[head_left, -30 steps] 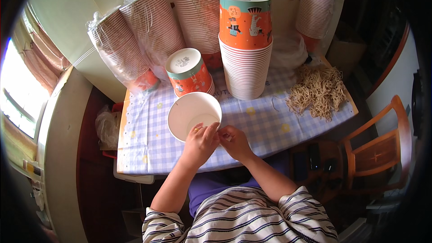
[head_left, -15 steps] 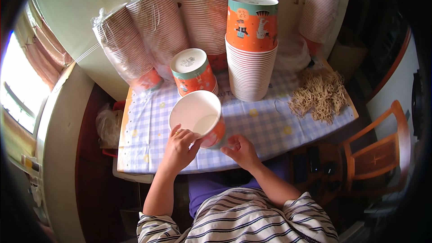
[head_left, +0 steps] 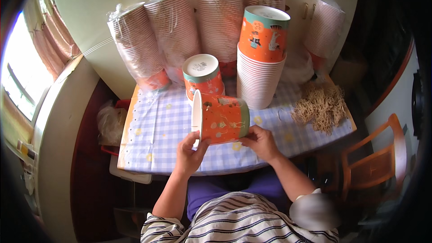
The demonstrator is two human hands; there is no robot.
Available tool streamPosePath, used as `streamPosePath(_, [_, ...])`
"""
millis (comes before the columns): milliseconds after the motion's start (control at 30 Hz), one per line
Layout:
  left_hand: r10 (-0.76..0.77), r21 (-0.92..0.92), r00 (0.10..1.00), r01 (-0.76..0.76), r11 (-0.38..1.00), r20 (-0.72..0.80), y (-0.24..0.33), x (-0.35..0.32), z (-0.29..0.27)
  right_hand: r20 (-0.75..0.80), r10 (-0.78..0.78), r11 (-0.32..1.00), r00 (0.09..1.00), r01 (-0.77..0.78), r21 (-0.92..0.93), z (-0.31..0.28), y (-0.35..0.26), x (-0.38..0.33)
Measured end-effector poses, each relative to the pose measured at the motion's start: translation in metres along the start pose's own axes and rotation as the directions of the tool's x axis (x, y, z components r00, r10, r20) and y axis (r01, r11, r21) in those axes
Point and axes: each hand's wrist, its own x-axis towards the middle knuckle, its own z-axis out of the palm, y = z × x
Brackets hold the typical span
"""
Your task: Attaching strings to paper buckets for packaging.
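Observation:
An orange paper bucket point(head_left: 223, 119) with a green base band and cartoon figures lies on its side in the air above the near part of the table. My left hand point(head_left: 191, 152) pinches its white rim, thumb outside and fingers at the opening. At the other end, my right hand point(head_left: 262, 143) grips the lower edge of the green base. Just behind it, a short upside-down bucket stack point(head_left: 201, 73) shows a white bottom. Right of that rises a tall stack of nested buckets point(head_left: 260, 78), topped by an upturned orange bucket point(head_left: 264, 36).
Several plastic-wrapped bucket stacks point(head_left: 173, 27) line the back of the table point(head_left: 157, 153), which wears a blue checked cloth. A heap of tan rubber bands point(head_left: 320, 108) lies at the right. A wooden chair point(head_left: 375, 153) stands beyond. A blurred grey round shape point(head_left: 316, 210) covers part of my right sleeve.
The bucket has turned from mouth-up and tilted to lying sideways, its opening now facing left. My right hand has closed on its base. A blurred grey shape has appeared by my right sleeve.

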Motion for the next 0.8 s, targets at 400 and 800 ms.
streamPosePath(400, [0.0,0.177,0.998,0.011,0.984,-0.065,-0.063,-0.006,-0.007,0.53,-0.613,-0.063,0.586,0.632,-0.772,-0.051,-0.161,0.126])
streamPosePath(800, [0.175,0.401,0.98,-0.121,0.908,-0.099,-0.137,-0.002,0.007,0.757,-0.411,-0.441,0.508,0.616,-0.653,-0.001,-0.142,0.244])
